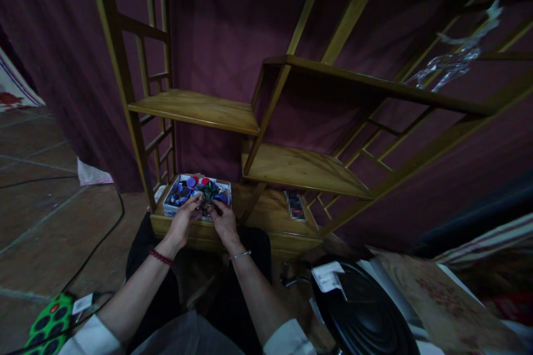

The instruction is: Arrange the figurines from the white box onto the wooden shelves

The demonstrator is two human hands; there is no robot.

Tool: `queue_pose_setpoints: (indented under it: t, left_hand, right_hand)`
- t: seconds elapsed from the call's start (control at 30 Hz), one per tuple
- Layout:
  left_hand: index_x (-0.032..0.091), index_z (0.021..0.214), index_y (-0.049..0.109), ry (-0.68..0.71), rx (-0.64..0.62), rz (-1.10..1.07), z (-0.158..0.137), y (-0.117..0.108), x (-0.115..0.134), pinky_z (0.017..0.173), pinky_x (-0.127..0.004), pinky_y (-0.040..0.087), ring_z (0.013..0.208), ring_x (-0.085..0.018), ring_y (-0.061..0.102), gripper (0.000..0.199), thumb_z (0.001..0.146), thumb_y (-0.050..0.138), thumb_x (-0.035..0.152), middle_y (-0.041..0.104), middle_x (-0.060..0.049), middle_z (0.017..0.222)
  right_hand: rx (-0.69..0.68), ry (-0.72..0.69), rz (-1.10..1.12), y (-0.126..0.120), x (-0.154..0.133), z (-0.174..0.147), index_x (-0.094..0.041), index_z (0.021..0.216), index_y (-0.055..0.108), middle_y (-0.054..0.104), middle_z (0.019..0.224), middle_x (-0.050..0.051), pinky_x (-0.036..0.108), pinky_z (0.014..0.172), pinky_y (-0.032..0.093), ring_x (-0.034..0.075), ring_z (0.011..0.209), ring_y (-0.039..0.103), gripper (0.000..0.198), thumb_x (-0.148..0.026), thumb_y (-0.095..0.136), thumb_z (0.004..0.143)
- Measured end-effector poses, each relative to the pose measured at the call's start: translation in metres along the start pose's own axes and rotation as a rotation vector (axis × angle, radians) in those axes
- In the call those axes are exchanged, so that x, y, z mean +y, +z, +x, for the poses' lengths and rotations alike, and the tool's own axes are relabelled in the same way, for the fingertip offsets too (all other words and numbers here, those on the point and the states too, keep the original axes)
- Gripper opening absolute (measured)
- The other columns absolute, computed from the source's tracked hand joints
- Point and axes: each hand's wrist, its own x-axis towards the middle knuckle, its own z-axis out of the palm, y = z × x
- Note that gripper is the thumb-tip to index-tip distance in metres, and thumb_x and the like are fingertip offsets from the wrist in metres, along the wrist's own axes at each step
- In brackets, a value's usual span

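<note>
Both of my hands meet over the front of a white-edged box (168, 206) on the bottom shelf. Between my fingers is a small dark figurine (209, 191), green at the top and brownish below; its exact kind is hard to make out. My left hand (186, 217) grips its left side, and my right hand (225, 221) closes on its lower right. Inside the box lie several small items in blue, purple and red, among them a purple round cap (191, 182) and a red one (205, 181). My hands hide the box's front middle.
A wooden shelf unit (195, 108) with stepped boards surrounds the box. A dark flat packet (295, 205) lies on the bottom shelf, and a clear figurine (449, 64) stands above right. A green power strip (52, 324) with cables is at lower left, a black ridged appliance (362, 305) at lower right.
</note>
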Motion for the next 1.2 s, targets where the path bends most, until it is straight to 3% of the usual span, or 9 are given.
queue_pose_setpoints:
  t: [0.2, 0.5, 0.93, 1.2]
  left_hand:
    - [0.018, 0.109, 0.059, 0.006, -0.058, -0.018, -0.005, -0.003, 0.002, 0.080, -0.032, 0.042, 0.093, -0.020, 0.057, 0.047, 0.062, 0.058, 0.024, 0.061, -0.007, 0.108]
    - [0.020, 0.100, 0.063, 0.045, -0.049, 0.062, -0.008, -0.004, 0.001, 0.077, -0.031, 0.044, 0.092, -0.020, 0.057, 0.041, 0.060, 0.063, 0.025, 0.063, -0.006, 0.104]
    - [0.020, 0.098, 0.065, 0.072, -0.106, 0.144, -0.024, 0.005, 0.011, 0.077, -0.030, 0.045, 0.103, -0.025, 0.052, 0.042, 0.059, 0.069, 0.032, 0.061, -0.007, 0.109]
    - [0.020, 0.097, 0.066, 0.064, -0.155, 0.175, -0.035, 0.012, 0.015, 0.076, -0.029, 0.045, 0.100, -0.024, 0.054, 0.042, 0.057, 0.070, 0.033, 0.062, -0.007, 0.106]
  right_hand:
    - [0.003, 0.002, 0.003, -0.002, -0.001, -0.003, -0.022, 0.101, 0.064, 0.067, 0.099, 0.002, 0.031, 0.086, 0.045, 0.018, 0.092, 0.061, 0.032, -0.031, 0.057, 0.071]
    - [-0.011, 0.009, 0.020, -0.005, -0.003, -0.009, -0.025, 0.101, 0.063, 0.067, 0.098, -0.001, 0.033, 0.089, 0.043, 0.018, 0.096, 0.060, 0.031, -0.031, 0.057, 0.071]
    - [-0.014, -0.011, 0.038, -0.021, -0.020, -0.026, -0.024, 0.100, 0.063, 0.067, 0.097, 0.000, 0.033, 0.087, 0.045, 0.018, 0.092, 0.061, 0.029, -0.029, 0.055, 0.073]
    - [0.010, -0.059, 0.018, -0.033, -0.026, -0.037, -0.026, 0.100, 0.063, 0.068, 0.095, -0.002, 0.031, 0.083, 0.047, 0.018, 0.088, 0.062, 0.028, -0.031, 0.054, 0.074]
